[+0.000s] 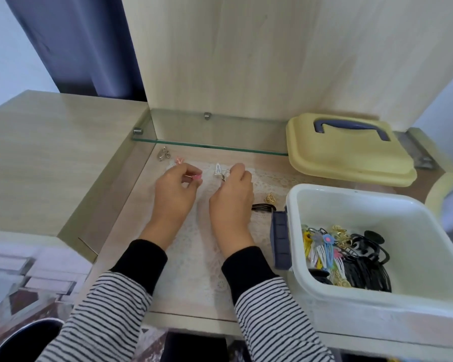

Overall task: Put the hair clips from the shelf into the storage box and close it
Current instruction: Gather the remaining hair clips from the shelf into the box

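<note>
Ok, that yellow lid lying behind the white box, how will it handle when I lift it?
The yellow lid looks like moulded plastic, so it is probably stiff and light for its size. Its blue handle sits roughly central, so it should hang fairly level when lifted by it. Wide and flat, it seems unlikely to roll or tip.

Glossy plastic storage box (324, 202), glass shelf (209, 147)

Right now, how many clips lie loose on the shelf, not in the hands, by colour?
Silver clip: 1
Pink clip: 1
White clip: 1
Gold clip: 1
Black bunch, counted as one: 1
Total: 5
</note>
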The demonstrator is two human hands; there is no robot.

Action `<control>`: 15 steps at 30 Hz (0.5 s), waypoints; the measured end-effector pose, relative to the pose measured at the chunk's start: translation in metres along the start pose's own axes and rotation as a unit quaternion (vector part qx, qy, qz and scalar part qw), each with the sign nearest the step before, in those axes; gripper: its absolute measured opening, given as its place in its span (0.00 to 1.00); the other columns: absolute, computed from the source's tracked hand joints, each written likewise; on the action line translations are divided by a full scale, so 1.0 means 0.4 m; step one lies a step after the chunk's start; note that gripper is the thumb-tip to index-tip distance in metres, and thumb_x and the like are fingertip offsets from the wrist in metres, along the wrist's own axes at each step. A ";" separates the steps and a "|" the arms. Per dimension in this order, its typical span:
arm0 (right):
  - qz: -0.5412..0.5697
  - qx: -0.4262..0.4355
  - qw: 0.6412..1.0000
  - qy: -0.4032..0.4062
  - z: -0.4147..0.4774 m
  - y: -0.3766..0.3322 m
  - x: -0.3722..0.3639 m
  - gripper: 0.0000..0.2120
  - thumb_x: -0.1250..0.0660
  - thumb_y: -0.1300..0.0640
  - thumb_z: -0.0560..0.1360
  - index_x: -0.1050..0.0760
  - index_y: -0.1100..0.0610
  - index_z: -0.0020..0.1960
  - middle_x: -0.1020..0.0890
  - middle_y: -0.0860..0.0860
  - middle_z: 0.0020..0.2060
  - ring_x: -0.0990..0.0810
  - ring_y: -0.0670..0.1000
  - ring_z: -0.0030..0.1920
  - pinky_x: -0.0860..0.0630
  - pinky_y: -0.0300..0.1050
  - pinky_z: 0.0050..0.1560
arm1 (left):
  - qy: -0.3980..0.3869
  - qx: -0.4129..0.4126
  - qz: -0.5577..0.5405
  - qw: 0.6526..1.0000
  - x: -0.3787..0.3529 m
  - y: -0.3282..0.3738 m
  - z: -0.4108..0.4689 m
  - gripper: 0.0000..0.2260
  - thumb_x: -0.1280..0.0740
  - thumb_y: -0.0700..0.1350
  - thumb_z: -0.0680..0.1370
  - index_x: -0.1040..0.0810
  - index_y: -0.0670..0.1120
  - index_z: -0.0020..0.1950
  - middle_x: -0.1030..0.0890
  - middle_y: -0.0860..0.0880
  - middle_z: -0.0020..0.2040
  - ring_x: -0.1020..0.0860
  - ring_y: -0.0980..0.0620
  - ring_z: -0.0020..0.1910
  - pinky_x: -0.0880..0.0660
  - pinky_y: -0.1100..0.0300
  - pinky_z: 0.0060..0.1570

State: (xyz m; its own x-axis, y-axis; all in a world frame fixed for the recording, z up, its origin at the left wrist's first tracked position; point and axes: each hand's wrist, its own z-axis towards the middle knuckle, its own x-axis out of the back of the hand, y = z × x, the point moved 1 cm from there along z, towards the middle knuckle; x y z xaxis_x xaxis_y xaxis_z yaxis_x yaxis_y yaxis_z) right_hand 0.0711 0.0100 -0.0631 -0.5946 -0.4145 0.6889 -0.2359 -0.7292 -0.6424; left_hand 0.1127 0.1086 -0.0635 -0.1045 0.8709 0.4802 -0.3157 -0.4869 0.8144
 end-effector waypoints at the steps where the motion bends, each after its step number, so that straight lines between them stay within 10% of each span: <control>1: 0.014 0.002 1.000 -0.014 -0.008 -0.015 0.015 0.20 0.39 0.70 0.70 0.33 0.62 0.61 0.28 0.59 0.51 0.28 0.58 0.45 0.28 0.51 0.44 | 0.006 0.002 -0.007 1.000 0.011 0.008 -0.002 0.06 0.30 0.37 0.74 0.20 0.47 0.47 0.18 0.51 0.48 0.21 0.58 0.42 0.30 0.77 0.46; 5: 0.054 0.032 0.995 -0.074 -0.042 -0.075 0.095 0.29 0.40 0.72 0.69 0.38 0.60 0.68 0.35 0.58 0.56 0.32 0.56 0.47 0.28 0.48 0.49 | 0.025 -0.004 -0.040 0.999 0.056 0.068 -0.007 0.04 0.31 0.41 0.76 0.20 0.48 0.50 0.18 0.52 0.49 0.20 0.56 0.48 0.24 0.61 0.54; 15: -0.011 0.161 0.970 -0.180 0.018 -0.087 0.437 0.14 0.41 0.64 0.73 0.25 0.54 0.56 0.26 0.49 0.45 0.28 0.50 0.49 0.32 0.40 0.46 | 0.051 -0.027 -0.141 0.988 0.128 0.352 -0.039 0.05 0.31 0.45 0.75 0.21 0.48 0.50 0.19 0.54 0.47 0.20 0.62 0.39 0.25 0.68 0.40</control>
State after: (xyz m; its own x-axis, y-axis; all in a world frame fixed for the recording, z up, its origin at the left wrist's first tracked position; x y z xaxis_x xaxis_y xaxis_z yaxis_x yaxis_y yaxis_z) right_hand -0.0192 -0.0412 0.0821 -0.2715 -0.5176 0.8114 0.0417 -0.8486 -0.5274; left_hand 0.0481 0.0857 0.0708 -0.0993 0.9749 0.1994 -0.3945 -0.2225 0.8915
